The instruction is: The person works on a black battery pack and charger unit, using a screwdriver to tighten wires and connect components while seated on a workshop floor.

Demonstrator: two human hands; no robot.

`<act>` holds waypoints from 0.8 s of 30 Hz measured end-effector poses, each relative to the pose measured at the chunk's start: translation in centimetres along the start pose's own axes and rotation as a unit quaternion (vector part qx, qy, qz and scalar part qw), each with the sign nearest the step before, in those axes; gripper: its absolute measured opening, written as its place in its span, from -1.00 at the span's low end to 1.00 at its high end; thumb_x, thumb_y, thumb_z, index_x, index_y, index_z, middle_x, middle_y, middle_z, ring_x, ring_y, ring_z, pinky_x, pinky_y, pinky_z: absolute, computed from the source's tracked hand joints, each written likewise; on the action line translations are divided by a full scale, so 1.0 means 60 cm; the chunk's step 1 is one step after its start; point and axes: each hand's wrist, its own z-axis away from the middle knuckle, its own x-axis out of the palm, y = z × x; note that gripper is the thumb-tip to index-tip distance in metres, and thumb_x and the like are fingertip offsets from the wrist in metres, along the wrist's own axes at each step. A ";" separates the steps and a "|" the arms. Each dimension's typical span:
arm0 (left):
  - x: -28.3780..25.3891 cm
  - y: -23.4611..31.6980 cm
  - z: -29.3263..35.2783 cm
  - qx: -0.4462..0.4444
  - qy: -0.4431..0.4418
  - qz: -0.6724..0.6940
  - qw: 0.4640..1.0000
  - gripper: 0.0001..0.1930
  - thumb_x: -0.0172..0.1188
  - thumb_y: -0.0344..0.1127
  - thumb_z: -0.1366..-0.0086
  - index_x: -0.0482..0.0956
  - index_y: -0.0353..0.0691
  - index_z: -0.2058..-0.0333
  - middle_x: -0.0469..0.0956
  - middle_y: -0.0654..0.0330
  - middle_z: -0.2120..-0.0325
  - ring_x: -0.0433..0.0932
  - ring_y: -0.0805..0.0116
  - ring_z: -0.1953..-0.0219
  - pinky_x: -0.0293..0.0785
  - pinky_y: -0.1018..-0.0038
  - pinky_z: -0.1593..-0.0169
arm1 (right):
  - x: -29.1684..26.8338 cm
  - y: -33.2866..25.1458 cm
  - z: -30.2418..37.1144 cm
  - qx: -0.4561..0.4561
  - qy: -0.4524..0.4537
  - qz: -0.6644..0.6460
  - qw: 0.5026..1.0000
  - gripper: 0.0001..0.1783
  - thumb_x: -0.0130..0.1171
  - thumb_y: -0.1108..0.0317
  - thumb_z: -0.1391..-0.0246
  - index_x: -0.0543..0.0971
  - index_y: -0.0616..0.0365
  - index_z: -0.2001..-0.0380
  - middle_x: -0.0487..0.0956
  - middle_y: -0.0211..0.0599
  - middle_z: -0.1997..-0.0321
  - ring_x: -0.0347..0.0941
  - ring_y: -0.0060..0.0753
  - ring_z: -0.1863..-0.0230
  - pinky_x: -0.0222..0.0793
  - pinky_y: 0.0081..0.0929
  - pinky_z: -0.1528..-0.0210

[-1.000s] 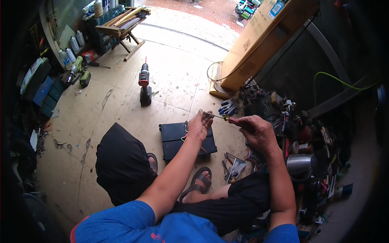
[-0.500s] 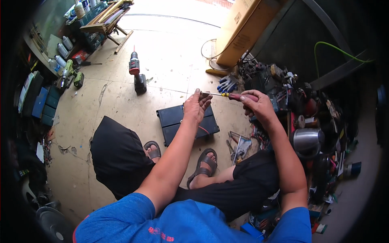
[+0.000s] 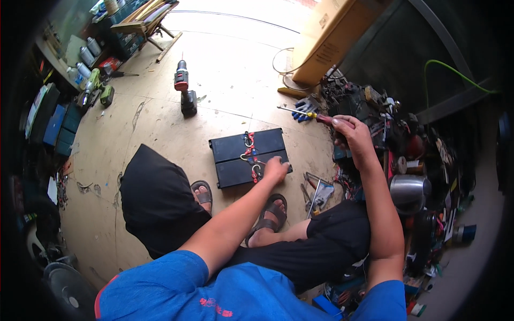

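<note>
Dark red plastic forms the handle of a red-handled screwdriver (image 3: 325,119), held up in the right hand (image 3: 350,136). That hand's fingers are closed round the handle, with the bare metal shaft pointing left beyond a yellow collar; the tip is clear of everything.

Down on the floor (image 3: 155,120), straight ahead of the person's feet, lies a black battery pack (image 3: 230,168) made up of two blocks side by side. Across its middle, from far to near, runs a row of red and black terminals (image 3: 255,174) with short looped wires (image 3: 244,157). The left hand (image 3: 276,169) is at the pack's right part, palm down, fingers partly bent and reaching toward the terminals; whether they pinch anything I cannot tell.

Beyond the pack, to the left, a red-and-black cordless drill (image 3: 183,88) lies on the floor, its bit aimed at the far side. A pair of blue-and-grey work gloves (image 3: 306,108) lies to the far right of the pack, near the foot of a tall cardboard box (image 3: 326,45). Pliers (image 3: 310,183) lie to the pack's near right, and a shiny metal pot (image 3: 408,191) sits farther right among heaped tools and parts.
</note>
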 end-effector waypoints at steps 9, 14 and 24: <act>-0.010 -0.006 0.008 -0.080 0.077 0.270 0.957 -0.81 0.29 -0.43 -0.29 0.70 -0.38 0.16 0.70 0.16 0.43 0.61 0.47 0.58 0.54 0.52 0.47 | 0.005 0.032 -0.010 0.002 -0.029 0.018 0.999 -0.68 0.35 0.22 -0.20 0.64 0.20 0.09 0.59 -0.41 0.45 0.48 -0.61 0.54 0.37 -0.64 0.51; -0.035 -0.026 0.001 -0.160 0.113 0.456 0.868 -0.78 0.21 -0.46 -0.37 0.64 -0.38 0.05 0.69 0.13 0.36 0.62 0.44 0.54 0.49 0.56 0.51 | 0.017 0.045 -0.016 0.022 -0.051 0.024 0.998 -0.66 0.36 0.21 -0.20 0.63 0.21 0.08 0.58 -0.42 0.45 0.47 -0.62 0.54 0.36 -0.66 0.52; -0.053 -0.052 -0.034 -0.294 0.091 0.593 0.744 -0.87 0.07 -0.40 -0.48 0.52 -0.30 0.10 0.69 0.02 0.30 0.71 0.20 0.47 0.59 0.43 0.54 | 0.068 0.084 -0.037 0.032 -0.114 0.105 0.987 -0.67 0.38 0.25 -0.20 0.62 0.20 0.07 0.58 -0.44 0.43 0.45 -0.65 0.55 0.35 -0.67 0.52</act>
